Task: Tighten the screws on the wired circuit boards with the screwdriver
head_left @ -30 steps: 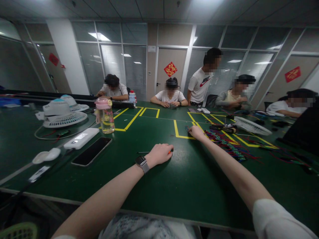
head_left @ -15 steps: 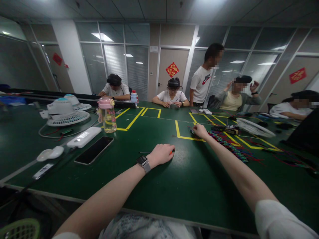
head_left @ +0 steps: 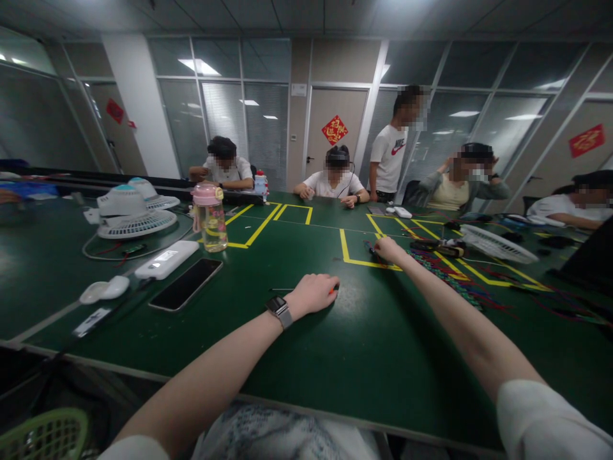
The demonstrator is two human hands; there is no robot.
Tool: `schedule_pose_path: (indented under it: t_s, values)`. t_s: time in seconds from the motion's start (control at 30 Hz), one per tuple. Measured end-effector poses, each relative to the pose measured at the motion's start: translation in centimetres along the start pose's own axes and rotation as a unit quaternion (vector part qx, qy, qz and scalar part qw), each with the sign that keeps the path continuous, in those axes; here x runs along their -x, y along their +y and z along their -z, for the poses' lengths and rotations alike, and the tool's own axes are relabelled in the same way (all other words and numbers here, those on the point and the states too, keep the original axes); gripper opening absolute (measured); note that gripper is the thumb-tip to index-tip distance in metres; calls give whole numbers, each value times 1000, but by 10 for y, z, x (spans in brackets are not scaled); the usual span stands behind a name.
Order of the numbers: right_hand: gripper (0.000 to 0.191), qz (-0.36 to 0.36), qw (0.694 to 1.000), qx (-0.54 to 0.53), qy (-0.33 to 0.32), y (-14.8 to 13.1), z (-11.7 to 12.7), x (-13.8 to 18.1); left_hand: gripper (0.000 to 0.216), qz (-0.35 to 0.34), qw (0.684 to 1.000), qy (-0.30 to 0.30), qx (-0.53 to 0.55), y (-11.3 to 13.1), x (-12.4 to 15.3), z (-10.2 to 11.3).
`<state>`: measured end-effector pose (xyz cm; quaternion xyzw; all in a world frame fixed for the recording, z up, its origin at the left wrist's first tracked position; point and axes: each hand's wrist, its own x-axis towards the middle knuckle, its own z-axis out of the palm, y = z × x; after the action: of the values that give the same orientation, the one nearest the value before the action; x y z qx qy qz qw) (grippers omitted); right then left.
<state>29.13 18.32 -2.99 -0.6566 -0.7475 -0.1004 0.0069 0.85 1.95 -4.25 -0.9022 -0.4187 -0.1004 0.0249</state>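
My left hand [head_left: 313, 294], with a watch on its wrist, rests on the green table with its fingers wrapped round a screwdriver [head_left: 335, 289]. The orange and black handle end shows past the fingers, and the thin shaft points left. Farther forward, inside a yellow tape outline, my right hand [head_left: 390, 250] is closed at a small dark piece with thin wires [head_left: 370, 248]. Its fingers hide most of that piece. Just right of this hand lies a row of small circuit boards with red and blue wires [head_left: 447, 282].
On the left are a phone [head_left: 186, 284], a white power bank [head_left: 166, 259], a pink-lidded bottle [head_left: 209, 220] and white fans [head_left: 136, 223]. Another fan part [head_left: 498, 244] lies at right. Several people sit or stand across the table.
The view has shifted slightly, so the table's things appear a little farther right. Both my hands keep nearly the same place. The seated person opposite has moved their hands apart.
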Motion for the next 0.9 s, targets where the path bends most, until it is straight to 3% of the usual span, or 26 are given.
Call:
schedule_pose_path:
  t_s: [0.43, 0.73, 0.9]
  values:
    - [27, 10, 998, 36, -43, -9, -5, 0, 29, -8, 1000, 2, 3, -1, -1, -1]
    - [22, -28, 1000, 4, 3, -15, -10, 14, 30, -4, 1000, 1, 3, 0, -1, -1]
    - [30, -28, 999, -24, 33, -17, -8, 22, 29, -2, 1000, 1, 4, 0, -1, -1]
